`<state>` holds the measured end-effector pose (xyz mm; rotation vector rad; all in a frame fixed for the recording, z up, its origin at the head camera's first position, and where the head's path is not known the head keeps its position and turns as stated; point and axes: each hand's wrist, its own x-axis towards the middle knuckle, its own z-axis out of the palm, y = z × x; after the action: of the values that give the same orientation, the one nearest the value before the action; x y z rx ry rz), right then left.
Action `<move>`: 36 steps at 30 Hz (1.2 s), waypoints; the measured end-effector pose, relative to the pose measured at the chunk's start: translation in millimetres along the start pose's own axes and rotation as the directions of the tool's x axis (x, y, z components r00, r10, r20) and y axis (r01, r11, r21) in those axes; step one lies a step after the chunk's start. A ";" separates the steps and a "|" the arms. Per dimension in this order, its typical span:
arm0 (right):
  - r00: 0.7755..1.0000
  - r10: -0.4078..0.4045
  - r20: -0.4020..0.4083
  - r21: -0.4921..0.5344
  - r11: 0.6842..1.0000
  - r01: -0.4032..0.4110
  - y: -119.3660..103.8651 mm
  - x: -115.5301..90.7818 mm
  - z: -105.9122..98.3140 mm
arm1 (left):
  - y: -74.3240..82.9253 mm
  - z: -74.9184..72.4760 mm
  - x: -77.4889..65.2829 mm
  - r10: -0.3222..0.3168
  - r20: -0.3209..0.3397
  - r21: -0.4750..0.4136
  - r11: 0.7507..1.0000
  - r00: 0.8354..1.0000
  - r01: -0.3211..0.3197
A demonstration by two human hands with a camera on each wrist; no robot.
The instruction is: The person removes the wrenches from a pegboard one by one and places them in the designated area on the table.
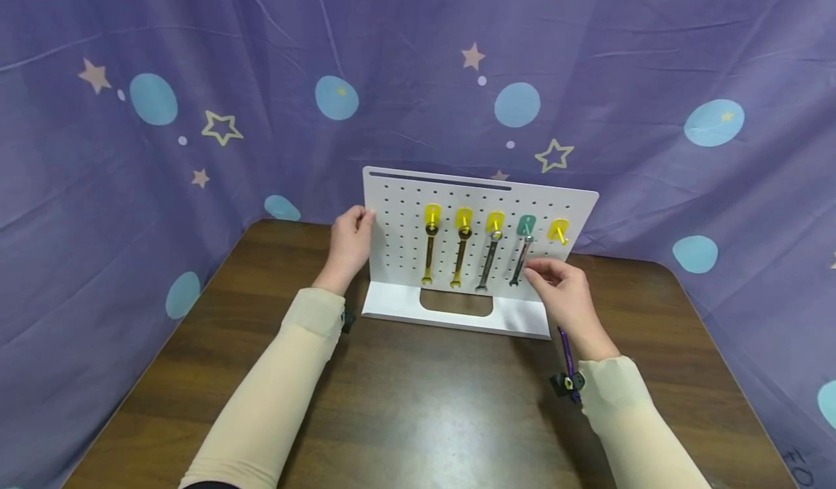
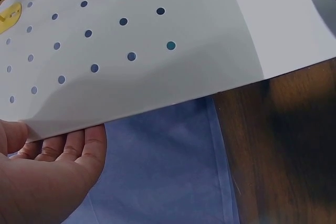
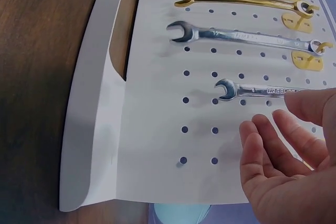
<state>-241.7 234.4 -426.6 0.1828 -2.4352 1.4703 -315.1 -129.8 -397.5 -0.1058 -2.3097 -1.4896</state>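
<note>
The small silver combination wrench (image 3: 254, 90) hangs from a green hook (image 1: 526, 224), its shank passing just behind the right thumb, jaw end down. The fingers of the right hand (image 1: 565, 294) are loosely bent, with a gap to the thumb; whether the thumb touches the metal I cannot tell. It is probably light for steel, quite stiff, hard to damage, and slick where polished, so a thumb-and-forefinger pinch at mid-shank should suit it.

Left of these fingers hang a larger silver wrench (image 1: 488, 260) and two gold wrenches, on yellow hooks; another yellow hook (image 1: 558, 231) sits just above them. The left hand (image 1: 350, 242) pinches the side edge of the white pegboard (image 1: 395, 275), which looks thin and rigid. Below both hands spreads the wood-grain surface (image 1: 444, 409); beyond them hangs a purple curtain (image 1: 405, 61).
</note>
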 end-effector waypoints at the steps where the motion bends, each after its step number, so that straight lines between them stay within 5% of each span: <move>1: 1.000 -0.001 0.002 -0.001 1.000 0.001 0.0 0.8 0.3 | 0.0 -0.2 -0.1 0.001 0.000 0.000 1.000 1.000 -0.001; 36: 0.999 -0.041 0.004 0.003 0.999 0.041 -7.6 14.4 8.7 | -0.6 -0.6 -0.4 0.009 0.002 0.005 1.000 1.000 -0.009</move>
<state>-255.0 223.7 -419.5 0.2350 -2.4177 1.4575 -314.8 -130.5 -397.9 -0.1171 -2.3114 -1.4798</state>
